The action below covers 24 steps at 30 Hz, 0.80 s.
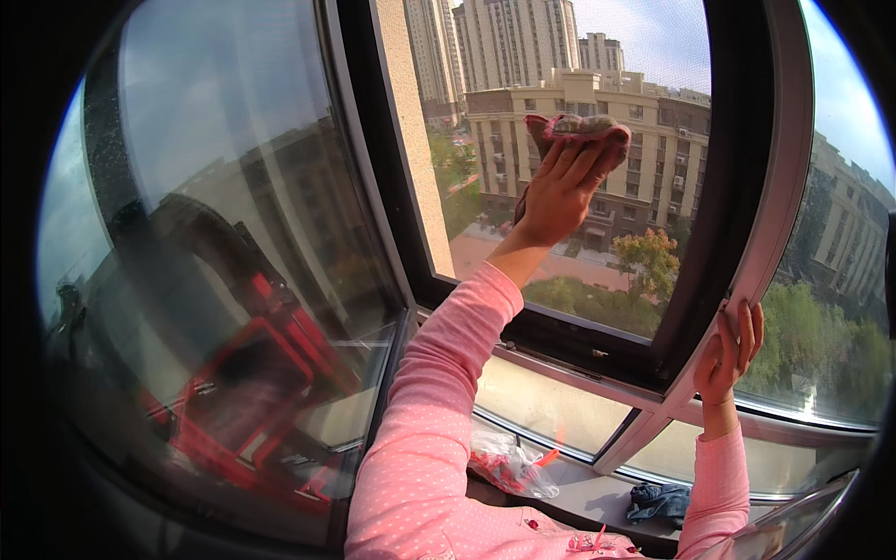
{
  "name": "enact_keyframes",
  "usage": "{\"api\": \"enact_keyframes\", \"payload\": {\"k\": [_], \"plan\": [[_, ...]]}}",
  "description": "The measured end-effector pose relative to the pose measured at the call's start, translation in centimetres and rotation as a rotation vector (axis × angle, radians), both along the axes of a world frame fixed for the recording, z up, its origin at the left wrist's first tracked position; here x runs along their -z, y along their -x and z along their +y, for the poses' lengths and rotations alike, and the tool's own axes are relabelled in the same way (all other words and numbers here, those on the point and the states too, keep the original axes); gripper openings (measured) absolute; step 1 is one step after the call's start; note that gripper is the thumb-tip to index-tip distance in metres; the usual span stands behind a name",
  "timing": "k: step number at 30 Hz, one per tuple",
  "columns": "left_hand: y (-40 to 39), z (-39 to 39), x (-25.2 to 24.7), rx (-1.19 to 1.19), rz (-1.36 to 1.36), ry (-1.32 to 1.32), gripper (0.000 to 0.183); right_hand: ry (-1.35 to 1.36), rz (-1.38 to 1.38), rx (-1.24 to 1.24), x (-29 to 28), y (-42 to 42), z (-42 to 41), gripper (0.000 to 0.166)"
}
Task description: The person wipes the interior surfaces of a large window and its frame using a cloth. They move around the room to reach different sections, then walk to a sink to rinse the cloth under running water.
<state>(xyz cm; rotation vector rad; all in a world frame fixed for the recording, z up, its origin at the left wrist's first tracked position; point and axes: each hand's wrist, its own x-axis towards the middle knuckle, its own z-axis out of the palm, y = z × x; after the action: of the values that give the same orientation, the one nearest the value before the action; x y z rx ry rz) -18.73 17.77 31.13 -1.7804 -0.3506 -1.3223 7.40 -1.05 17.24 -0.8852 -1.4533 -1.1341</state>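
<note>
My left hand (560, 185) is raised and presses a crumpled reddish-brown cloth (584, 133) against the mesh window screen (490, 238), in its upper middle. The fingers lie partly over the cloth. A dark frame (735, 196) surrounds the screen. Lower at the right, my right hand (729, 350) rests on the pale window mullion (763, 259), its fingers bent around the edge, with no object seen in it. Both arms are in pink dotted sleeves.
An open glass window sash (245, 210) stands at the left, with reflections in it. On the sill (588, 490) below lie a clear plastic bag (514, 465) with red contents and a bunched dark blue cloth (658, 504). Buildings and trees stand outside.
</note>
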Motion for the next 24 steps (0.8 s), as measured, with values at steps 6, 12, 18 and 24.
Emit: {"api": "enact_keyframes", "payload": {"k": [6, 12, 18, 24], "plan": [[12.2, 6.3, -1.8, -0.074, -0.344, 0.115, 0.056, -0.006, -0.008, -0.003, 0.1, 0.0, 0.0, 0.027], [18.6, 9.5, -1.9, -0.172, -0.566, 0.1, 0.044, 0.001, -0.013, -0.005, 0.1, -0.1, 0.1, 0.029], [18.3, 8.8, -2.4, 0.034, -0.548, 0.26, 0.039, 0.002, 0.0, 0.005, 0.2, -0.2, 0.1, 0.029], [17.9, 9.3, 2.6, -0.077, -0.507, 0.159, 0.034, -0.006, 0.0, 0.005, 0.1, -0.2, 0.0, 0.029]]}}
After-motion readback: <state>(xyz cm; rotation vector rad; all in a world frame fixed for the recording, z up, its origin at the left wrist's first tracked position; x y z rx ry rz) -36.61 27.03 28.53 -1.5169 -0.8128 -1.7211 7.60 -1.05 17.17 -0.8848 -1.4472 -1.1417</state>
